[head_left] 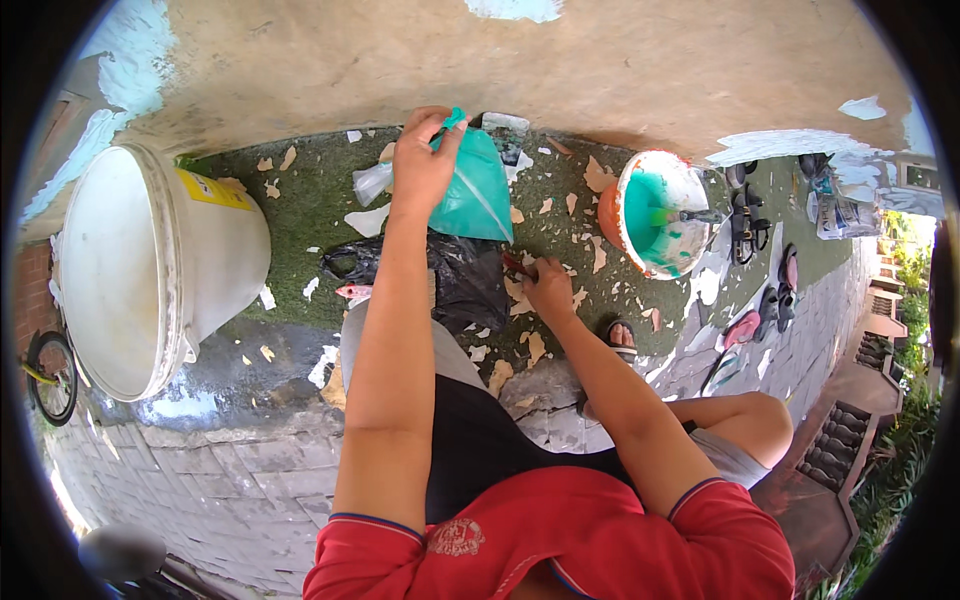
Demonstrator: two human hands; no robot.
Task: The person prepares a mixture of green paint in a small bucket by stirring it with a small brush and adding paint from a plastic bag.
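Fingers of my left hand (425, 160) pinch the twisted top of a teal plastic bag (475, 195), whose bulging lower part rests near the wall's foot. Lower and to the right, my right hand (548, 288) is closed, with a small dark reddish piece (516, 264) showing at its fingertips; its kind is unclear. A crumpled black plastic bag (478, 285) lies below the teal one, partly behind my left forearm. Right of my hands sits a small orange-and-white bucket (612, 215) with green paint inside. A paintbrush (690, 216) leans in it.
A large white bucket (225, 255) stands at the left. Flaked paint pieces litter the green mat (320, 215) along the peeling wall (400, 60). Several sandals (742, 328) lie at the right, near a plastic package (845, 215). A bicycle wheel (52, 378) shows at far left.
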